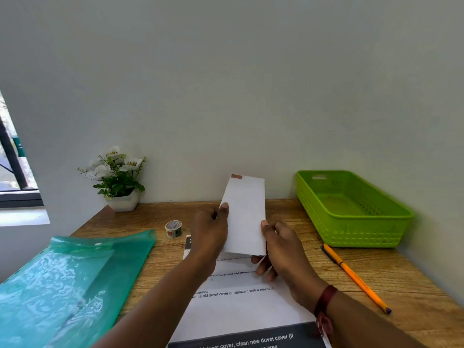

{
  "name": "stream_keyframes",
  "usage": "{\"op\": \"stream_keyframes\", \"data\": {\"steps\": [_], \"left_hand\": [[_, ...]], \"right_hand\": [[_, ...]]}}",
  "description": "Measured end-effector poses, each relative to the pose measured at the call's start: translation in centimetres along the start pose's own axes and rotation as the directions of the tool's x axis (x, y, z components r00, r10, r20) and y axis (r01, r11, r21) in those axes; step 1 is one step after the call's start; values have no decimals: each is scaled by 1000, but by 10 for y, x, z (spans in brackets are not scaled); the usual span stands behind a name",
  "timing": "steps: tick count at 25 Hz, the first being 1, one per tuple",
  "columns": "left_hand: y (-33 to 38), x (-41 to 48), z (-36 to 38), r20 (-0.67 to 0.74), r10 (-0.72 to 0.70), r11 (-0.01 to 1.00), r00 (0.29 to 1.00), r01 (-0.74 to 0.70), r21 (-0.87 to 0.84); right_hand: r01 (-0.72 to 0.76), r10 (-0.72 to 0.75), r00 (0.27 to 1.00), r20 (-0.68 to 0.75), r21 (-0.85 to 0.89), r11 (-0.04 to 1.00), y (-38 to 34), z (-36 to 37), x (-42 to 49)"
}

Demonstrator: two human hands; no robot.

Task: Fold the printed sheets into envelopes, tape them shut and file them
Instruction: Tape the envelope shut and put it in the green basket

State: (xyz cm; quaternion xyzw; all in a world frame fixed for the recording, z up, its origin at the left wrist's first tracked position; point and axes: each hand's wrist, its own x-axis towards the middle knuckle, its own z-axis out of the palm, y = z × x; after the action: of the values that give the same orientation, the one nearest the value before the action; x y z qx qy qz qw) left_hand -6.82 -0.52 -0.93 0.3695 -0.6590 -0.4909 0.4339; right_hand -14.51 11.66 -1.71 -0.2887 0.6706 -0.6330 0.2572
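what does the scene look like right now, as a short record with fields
held: envelope, upright above the table, tape strip at its top edge
left hand: pinches the envelope's left edge
right hand: grips its lower right edge
under the hands: printed sheet, flat
left side: folder, tape roll, plant
right side: basket, pen

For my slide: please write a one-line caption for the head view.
Left hand and right hand hold a taped white envelope above printed sheets on a wooden desk, green basket nearby.
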Motion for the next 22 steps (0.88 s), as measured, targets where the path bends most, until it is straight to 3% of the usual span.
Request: {"op": "stream_keyframes", "data": {"steps": [3, 6, 8, 17, 22], "left_hand": [[0, -8, 7, 120, 31, 997, 992, -39, 63], [5, -15, 10, 192, 73, 994, 979, -86, 62], [9, -18, 12, 236, 91, 994, 967, -103, 40], [52, -26, 52, 372, -96, 984, 923, 146, -107], [86, -24, 107, 324, -47, 985, 945, 99, -144]], "right_hand": [[101, -113, 985, -132, -91, 991, -1, -7, 6], [262, -366, 897, -250, -367, 893, -6, -21, 17], [270, -445, 849, -285, -490, 829, -12, -34, 25], [175, -440, 824, -358, -577, 798, -37, -90, 41], [78, -461, 767, -446, -649, 757, -56, -143, 43]]}}
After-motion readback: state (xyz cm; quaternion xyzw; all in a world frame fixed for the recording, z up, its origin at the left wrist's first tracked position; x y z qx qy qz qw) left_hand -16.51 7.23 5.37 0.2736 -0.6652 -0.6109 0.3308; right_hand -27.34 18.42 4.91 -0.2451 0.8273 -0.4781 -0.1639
